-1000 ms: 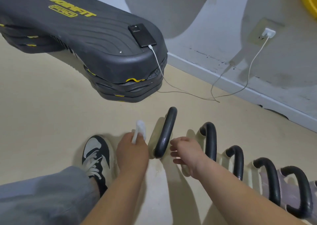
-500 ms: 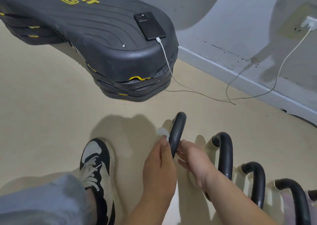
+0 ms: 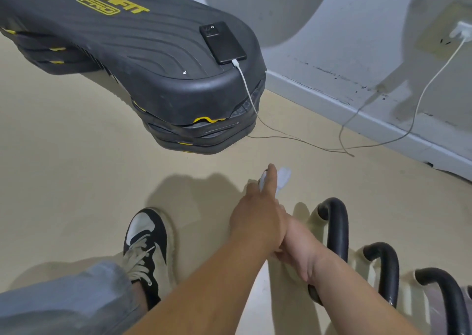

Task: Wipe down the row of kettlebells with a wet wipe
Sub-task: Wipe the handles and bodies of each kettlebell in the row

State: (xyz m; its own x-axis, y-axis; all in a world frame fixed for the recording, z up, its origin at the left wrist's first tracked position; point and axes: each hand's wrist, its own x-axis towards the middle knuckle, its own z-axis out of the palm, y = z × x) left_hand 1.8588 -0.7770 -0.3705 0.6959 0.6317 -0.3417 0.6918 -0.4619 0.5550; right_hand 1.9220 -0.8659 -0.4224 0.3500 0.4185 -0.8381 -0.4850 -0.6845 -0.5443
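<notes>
White wet wipe [image 3: 284, 177] sticks out just past the left hand's fingers [image 3: 272, 175], centre of frame. The index finger lies straight along it and white shows on both sides of that finger, so the left hand [image 3: 255, 219] grips the wipe. Whatever sits directly under the wipe is hidden by the hand.

Right hand [image 3: 300, 248] crosses beneath the left wrist, just below and right of it. Its fingers are mostly covered; grip cannot be told.

Row of kettlebells [image 3: 383, 268] runs along the floor [image 3: 76, 168] from the hands to the lower right corner, with three black handles showing above pale bodies. Nearest visible handle [image 3: 338, 232] stands just right of the right hand, apart from the wipe.

Lower left: black-and-white shoe [image 3: 146, 240], grey trouser leg [image 3: 63, 301].

Upper left: black stacked step platform [image 3: 153, 61] with yellow lettering. A phone [image 3: 222, 43] lies on its right end, and a white cable [image 3: 246, 89] runs from it over the floor to a charger [image 3: 461, 30] at upper right.
</notes>
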